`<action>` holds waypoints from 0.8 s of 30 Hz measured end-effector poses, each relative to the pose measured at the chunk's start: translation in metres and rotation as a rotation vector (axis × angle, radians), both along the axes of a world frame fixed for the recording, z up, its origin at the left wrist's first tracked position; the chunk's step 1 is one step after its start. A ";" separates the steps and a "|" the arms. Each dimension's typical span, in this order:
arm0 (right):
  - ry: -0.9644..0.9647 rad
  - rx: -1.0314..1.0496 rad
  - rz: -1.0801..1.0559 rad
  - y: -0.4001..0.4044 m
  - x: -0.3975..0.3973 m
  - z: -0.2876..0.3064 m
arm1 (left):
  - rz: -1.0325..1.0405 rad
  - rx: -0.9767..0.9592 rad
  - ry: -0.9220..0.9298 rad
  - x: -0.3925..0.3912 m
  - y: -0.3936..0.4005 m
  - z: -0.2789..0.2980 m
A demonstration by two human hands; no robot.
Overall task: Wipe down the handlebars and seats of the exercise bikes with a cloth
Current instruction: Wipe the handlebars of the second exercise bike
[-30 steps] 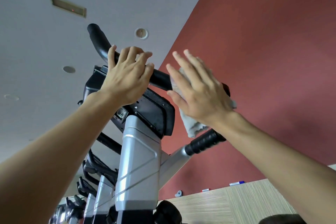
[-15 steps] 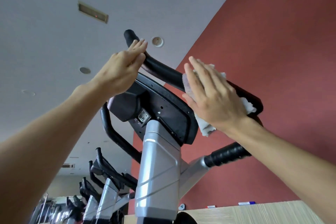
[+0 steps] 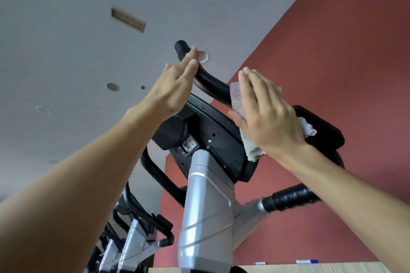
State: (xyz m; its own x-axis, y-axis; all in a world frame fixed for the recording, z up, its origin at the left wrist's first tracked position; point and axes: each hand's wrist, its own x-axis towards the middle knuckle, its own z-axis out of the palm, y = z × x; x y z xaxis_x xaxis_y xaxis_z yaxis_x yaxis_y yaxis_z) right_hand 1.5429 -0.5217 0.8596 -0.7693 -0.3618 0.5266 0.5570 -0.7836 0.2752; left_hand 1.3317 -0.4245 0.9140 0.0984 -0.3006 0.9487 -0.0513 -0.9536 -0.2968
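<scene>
Head view, tilted steeply upward: the nearest silver-and-black exercise bike rises from below toward a grey ceiling and a dark red wall. Its curved black padded handlebar arcs from an upper tip down to the right, above the black console housing. The left hand lies flat against the upper stretch of the handlebar, fingers straight and held together, not wrapped round it. The right hand presses a crumpled pale grey cloth against the lower stretch of the same bar, fingers straight and close together over the cloth; frayed ends of it hang out below the palm and past the wrist. A lower black ribbed grip sticks out to the right beneath the right forearm. More exercise bikes stand in a row at lower left. A light wooden ledge runs along the bottom edge.
</scene>
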 end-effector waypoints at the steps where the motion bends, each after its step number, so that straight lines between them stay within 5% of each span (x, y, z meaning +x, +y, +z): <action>1: 0.012 0.008 0.010 0.002 -0.004 0.003 | -0.017 -0.004 0.002 0.001 -0.001 0.000; 7: -0.014 0.048 0.103 0.037 -0.073 0.055 | -0.107 -0.074 -0.002 0.005 -0.007 -0.001; 15: 0.000 -0.043 0.069 -0.009 0.023 -0.009 | 0.536 0.153 -0.184 0.021 -0.024 -0.028; 24: 0.154 -0.047 0.092 -0.028 0.079 -0.060 | 0.713 0.312 -0.169 0.059 -0.036 -0.040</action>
